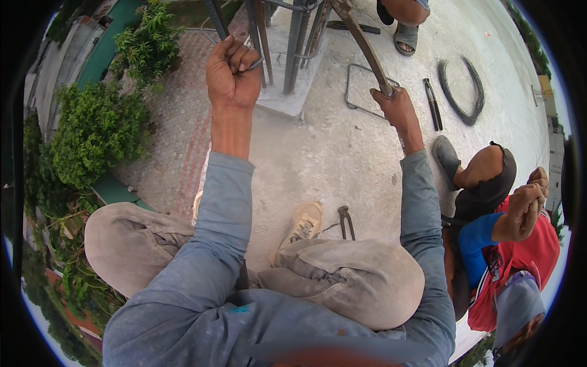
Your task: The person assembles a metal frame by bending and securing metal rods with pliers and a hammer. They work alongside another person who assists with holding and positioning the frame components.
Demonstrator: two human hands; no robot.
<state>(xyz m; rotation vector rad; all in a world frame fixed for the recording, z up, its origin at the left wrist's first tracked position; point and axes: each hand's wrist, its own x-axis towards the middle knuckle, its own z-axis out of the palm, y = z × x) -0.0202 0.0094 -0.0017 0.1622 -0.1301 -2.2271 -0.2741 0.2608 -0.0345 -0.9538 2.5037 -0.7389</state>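
Note:
My left hand is closed, fingers curled round a thin steel stirrup whose end pokes out past the fingers. It is up against the upright rebars of a column cage standing on a concrete base. My right hand grips the lower end of a long, rusty steel bar, which slants up to the cage. Where the bar's far end meets the cage lies beyond the top edge. Behind the right hand, a loose square stirrup rests on the concrete.
Pincers and a coil of tie wire lie to the right; more pincers are by my shoe. A co-worker in red sits close at right; another person's sandalled foot is ahead. Shrubs grow left.

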